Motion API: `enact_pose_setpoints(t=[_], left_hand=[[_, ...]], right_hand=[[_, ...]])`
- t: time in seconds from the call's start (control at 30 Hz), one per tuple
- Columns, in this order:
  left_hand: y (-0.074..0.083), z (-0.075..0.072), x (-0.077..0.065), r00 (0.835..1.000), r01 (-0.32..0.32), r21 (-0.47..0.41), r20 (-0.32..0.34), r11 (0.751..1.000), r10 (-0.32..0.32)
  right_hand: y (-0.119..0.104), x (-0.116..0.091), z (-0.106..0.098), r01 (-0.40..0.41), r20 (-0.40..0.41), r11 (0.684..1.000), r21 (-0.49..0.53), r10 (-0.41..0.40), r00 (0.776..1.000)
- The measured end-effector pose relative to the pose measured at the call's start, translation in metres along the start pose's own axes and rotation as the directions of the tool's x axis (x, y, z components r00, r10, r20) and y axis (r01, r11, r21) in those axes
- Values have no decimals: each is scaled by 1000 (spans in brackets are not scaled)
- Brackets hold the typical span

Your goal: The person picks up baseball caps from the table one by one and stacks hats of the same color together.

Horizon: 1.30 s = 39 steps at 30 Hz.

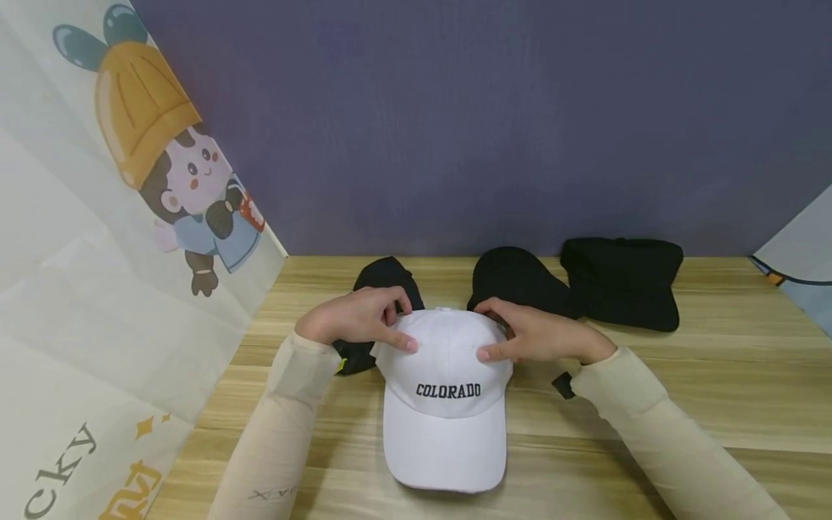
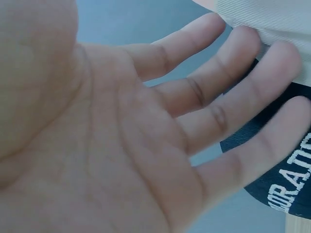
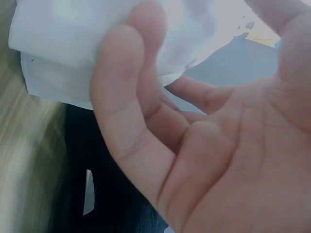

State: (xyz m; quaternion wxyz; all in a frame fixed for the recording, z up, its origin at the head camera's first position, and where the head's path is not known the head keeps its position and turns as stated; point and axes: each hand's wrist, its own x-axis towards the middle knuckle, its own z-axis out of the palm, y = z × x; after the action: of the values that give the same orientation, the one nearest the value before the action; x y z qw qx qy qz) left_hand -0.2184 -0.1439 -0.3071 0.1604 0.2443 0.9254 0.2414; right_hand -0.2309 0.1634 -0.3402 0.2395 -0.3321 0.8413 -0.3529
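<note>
A white baseball cap (image 1: 448, 440) with black COLORADO lettering faces me at the middle, its brim toward me. My left hand (image 1: 357, 318) grips the crown's upper left, thumb on the front and fingers bent behind the edge. On the upper right, my right hand (image 1: 546, 332) pinches the crown the same way. The right wrist view shows curled fingers (image 3: 121, 92) against the white fabric. In the left wrist view the fingertips (image 2: 282, 56) meet pale fabric, beside dark cloth (image 2: 296, 179) with white letters. Behind the left hand lies a black cap (image 1: 385, 273), partly hidden.
Two more black caps stand at the back of the wooden table (image 1: 728, 404): a rounded one (image 1: 516, 278) in the middle and a flat-topped one (image 1: 620, 282) to its right. A dark blue-grey panel (image 1: 487, 130) rises behind. A printed white sheet (image 1: 97, 303) lines the left.
</note>
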Motion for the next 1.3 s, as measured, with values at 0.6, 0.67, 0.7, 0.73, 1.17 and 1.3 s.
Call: enact_pose_setpoints(t=[0.6, 0.67, 0.7, 0.73, 1.17, 1.3], left_hand=[[-22, 14, 26, 966, 19, 379, -245, 925, 81], [-23, 14, 27, 974, 29, 393, -219, 919, 63], [-23, 15, 27, 975, 37, 397, -214, 917, 53], [-24, 15, 27, 977, 44, 396, -210, 917, 44], [-38, 8, 23, 965, 219, 379, -223, 899, -141], [-46, 4, 19, 953, 261, 356, -244, 897, -181]], right_hand=[[1, 1, 0, -18, 19, 999, 34, 18, 1000], [1, 1, 0, -17, 19, 999, 36, 16, 1000], [2, 1, 0, -15, 18, 999, 36, 15, 1000], [2, 1, 0, -14, 17, 999, 34, 14, 1000], [5, 2, 0, -7, 11, 1000, 18, 7, 1000], [6, 3, 0, -3, 10, 1000, 8, 3, 1000]])
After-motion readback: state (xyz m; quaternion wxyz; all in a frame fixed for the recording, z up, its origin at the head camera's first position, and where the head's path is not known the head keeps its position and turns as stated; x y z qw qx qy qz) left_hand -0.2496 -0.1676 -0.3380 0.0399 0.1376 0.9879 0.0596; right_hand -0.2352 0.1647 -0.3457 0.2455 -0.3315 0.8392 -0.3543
